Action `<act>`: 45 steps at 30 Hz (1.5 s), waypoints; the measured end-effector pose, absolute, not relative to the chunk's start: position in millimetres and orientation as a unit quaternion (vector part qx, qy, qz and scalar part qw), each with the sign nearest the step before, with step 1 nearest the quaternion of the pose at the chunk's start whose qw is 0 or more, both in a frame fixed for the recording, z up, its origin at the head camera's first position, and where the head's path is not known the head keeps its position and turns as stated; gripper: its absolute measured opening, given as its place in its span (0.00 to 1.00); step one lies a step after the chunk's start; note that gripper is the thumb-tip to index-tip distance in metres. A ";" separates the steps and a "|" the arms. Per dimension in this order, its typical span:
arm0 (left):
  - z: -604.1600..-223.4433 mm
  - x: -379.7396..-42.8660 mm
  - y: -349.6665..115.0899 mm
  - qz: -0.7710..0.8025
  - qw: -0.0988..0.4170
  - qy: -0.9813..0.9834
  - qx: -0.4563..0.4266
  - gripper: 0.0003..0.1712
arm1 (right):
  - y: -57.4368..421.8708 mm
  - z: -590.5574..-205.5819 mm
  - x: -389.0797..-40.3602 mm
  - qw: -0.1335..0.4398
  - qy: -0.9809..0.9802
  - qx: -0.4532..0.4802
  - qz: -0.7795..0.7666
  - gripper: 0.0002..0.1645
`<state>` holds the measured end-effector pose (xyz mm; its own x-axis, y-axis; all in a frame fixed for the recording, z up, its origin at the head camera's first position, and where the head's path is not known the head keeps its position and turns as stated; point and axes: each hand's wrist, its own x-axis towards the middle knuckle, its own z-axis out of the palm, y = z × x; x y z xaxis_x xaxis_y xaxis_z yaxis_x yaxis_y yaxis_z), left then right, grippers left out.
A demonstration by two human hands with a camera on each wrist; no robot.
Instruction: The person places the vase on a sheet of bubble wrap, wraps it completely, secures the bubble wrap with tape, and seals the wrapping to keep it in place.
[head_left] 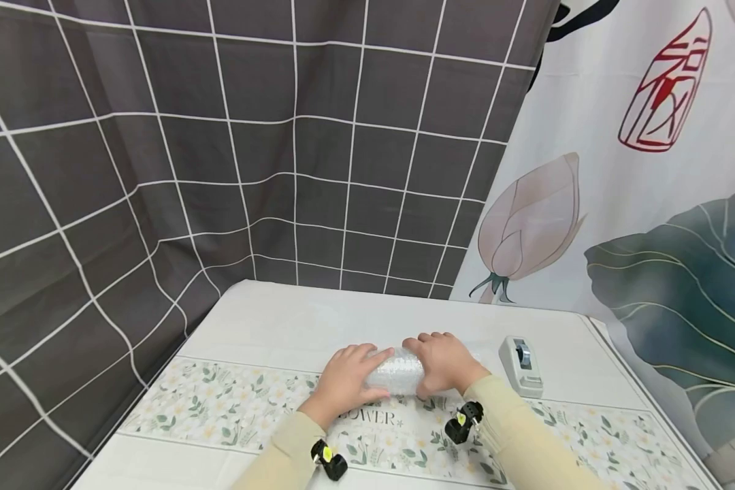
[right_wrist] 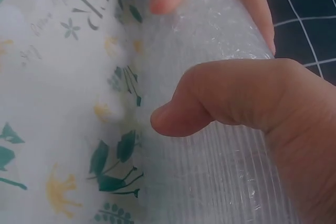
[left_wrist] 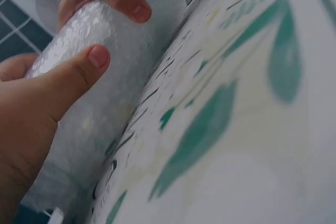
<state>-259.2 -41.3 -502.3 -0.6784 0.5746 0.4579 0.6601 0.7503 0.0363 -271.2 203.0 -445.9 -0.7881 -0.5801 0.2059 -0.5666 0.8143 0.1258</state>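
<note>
Both hands are curled round a bubble-wrap cylinder lying on the table [head_left: 343,316], the left hand [head_left: 349,381] on its left part, the right hand [head_left: 444,361] on its right; the bubble-wrap cylinder [head_left: 398,371] shows between them. The left wrist view shows both thumbs against its near side, which the head view partly hides; the right wrist view brings out fine ribbing beneath the right thumb. Only the head view shows the whole tape dispenser [head_left: 523,367], just right of the right hand. Beyond the hands, white tabletop runs to the far edge, below a dark gridded cloth [head_left: 257,150]; the left and right edges lie well apart from them.
</note>
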 end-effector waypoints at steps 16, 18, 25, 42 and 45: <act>-510.5 -281.8 -46.7 -0.302 0.143 -0.882 -0.332 0.40 | 217.1 -452.2 -290.4 0.178 -0.937 0.299 -0.027 0.55; -510.5 -282.5 -44.8 -0.318 0.135 -0.885 -0.313 0.40 | 225.5 -455.5 -285.3 0.198 -0.940 0.278 -0.012 0.57; -511.7 -283.0 -43.2 -0.345 0.108 -0.891 -0.274 0.40 | 281.2 -478.8 -251.9 0.310 -0.923 0.192 0.121 0.48; -511.9 -283.4 -40.8 -0.339 0.105 -0.891 -0.282 0.40 | 349.6 -501.2 -213.0 0.172 -0.912 -0.239 0.285 0.30; -512.3 -284.7 -41.2 -0.336 0.110 -0.891 -0.285 0.40 | 347.2 -503.9 -214.0 0.199 -0.900 -0.236 0.308 0.26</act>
<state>-284.7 -41.2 -512.3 -0.8136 0.4334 0.3876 0.5814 0.6123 0.5358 -214.0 347.2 -503.9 -0.8094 0.5471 0.2134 0.3017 0.6991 -0.6482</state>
